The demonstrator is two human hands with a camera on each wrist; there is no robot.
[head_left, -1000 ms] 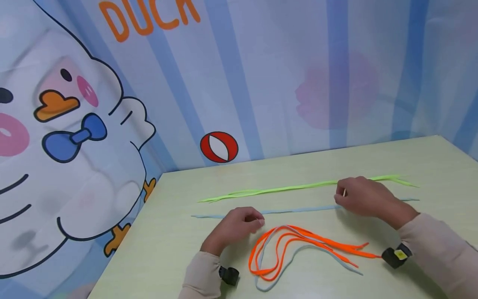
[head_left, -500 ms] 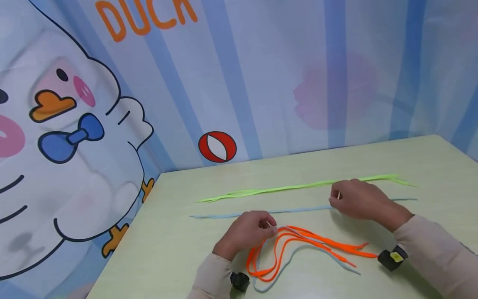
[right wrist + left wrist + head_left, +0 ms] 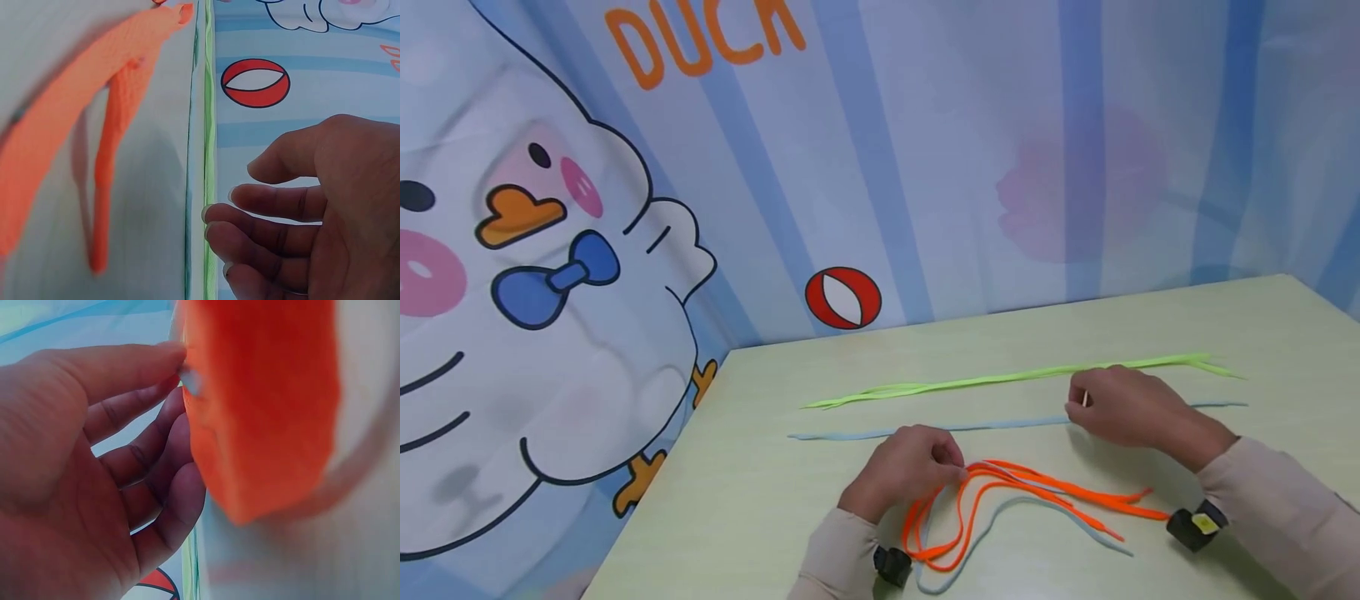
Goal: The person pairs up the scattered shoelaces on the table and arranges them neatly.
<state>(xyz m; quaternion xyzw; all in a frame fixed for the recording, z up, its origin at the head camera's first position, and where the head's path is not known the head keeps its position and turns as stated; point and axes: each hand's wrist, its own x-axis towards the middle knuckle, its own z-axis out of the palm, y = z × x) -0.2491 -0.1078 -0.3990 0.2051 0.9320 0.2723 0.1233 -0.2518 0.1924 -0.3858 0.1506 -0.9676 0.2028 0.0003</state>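
orange laces [image 3: 1090,496], on counter [image 3: 760,500] at 4 o'clock from left hand [image 3: 910,467], likely light, limp, soft; its fingers pinch the gathered bend, probably the best hold; right hand [image 3: 1123,406] loosely curled, holding nothing.

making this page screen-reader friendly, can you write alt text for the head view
A person's left hand pinches a looped bundle of orange and grey-blue shoelaces on a pale table. The right hand, holding nothing, hovers over a straight light-blue shoelace; lime-green shoelaces stretch behind it, before a curtain printed with a cartoon duck.
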